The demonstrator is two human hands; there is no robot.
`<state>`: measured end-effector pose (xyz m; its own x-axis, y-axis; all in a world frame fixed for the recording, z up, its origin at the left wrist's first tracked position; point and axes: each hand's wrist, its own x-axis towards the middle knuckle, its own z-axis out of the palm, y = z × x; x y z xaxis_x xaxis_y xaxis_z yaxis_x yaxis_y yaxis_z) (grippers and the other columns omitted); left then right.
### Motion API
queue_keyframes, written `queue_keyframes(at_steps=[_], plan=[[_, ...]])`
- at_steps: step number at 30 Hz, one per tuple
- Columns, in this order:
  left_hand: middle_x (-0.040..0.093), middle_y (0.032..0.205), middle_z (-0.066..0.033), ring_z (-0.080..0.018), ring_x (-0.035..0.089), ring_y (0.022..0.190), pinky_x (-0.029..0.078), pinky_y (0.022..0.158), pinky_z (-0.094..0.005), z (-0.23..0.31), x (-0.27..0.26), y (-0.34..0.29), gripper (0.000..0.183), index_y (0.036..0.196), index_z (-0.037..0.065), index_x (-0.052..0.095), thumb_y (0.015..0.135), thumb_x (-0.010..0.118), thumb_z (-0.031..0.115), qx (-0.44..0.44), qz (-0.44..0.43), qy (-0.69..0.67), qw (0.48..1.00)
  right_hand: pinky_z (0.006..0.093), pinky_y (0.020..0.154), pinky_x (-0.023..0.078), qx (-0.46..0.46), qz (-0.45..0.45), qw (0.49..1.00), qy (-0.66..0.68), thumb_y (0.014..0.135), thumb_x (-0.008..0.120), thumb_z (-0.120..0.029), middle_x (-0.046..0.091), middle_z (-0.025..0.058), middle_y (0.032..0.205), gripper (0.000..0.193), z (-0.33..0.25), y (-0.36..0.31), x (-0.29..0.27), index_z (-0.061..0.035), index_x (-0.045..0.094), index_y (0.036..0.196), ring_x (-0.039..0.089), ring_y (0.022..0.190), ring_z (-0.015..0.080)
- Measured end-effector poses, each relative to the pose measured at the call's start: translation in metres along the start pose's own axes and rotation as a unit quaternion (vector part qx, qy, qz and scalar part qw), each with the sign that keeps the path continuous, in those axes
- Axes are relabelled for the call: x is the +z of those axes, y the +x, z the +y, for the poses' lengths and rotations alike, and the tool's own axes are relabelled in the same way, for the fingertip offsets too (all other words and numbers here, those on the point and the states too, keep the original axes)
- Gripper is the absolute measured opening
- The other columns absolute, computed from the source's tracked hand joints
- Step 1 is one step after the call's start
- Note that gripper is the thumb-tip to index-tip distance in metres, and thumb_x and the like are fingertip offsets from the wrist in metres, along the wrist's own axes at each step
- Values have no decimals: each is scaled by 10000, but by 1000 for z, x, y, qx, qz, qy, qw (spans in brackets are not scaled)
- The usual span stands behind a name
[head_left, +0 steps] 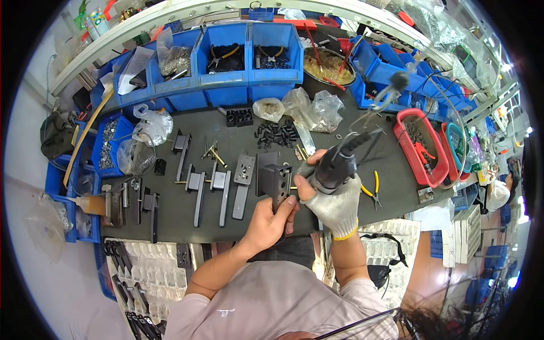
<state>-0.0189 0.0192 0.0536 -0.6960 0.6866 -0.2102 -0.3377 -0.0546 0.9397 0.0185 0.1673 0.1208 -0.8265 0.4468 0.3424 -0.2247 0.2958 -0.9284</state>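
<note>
My bare left hand (265, 222) is closed around the lower end of a dark grey door-handle part (277, 184), a rectangular body with round holes in its face. My right hand (335, 205), in a pale knitted glove, grips a black electric screwdriver (333, 170). The screwdriver's brass-coloured tip points left and meets or nearly meets the holed face; I cannot tell which. To the left, several grey lever handles (224, 198) lie on the dark mat, beside a grey handle with a holed plate (243, 170). Yellow-handled pliers (374, 190) rest right of my glove.
Blue bins (221, 79) line the back. Black small parts (275, 135) and plastic bags (311, 110) lie before them. A red basket (419, 148) stands at right, a bottle of amber liquid (90, 204) at left. White trays (150, 283) with black handles sit below the table edge.
</note>
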Motion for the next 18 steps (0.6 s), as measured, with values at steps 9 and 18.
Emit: queue_keyframes(at_steps=[9,18], plan=[[582,585,-53,-137,581,506,429,479,-290,10,11,2,323,703,-18,572,985,477,108,86,14,81,993,308,621,547,-22,26,998,-56,766,813,-151,717,85,787,349,7,1,2,1,612,1007,712,668,183],[585,559,-95,-150,594,513,437,478,-311,-11,1,9,299,737,-55,606,987,568,104,252,92,293,918,272,625,524,-34,31,997,-60,757,781,-60,682,66,790,324,14,-4,4,-8,602,1022,644,669,119]])
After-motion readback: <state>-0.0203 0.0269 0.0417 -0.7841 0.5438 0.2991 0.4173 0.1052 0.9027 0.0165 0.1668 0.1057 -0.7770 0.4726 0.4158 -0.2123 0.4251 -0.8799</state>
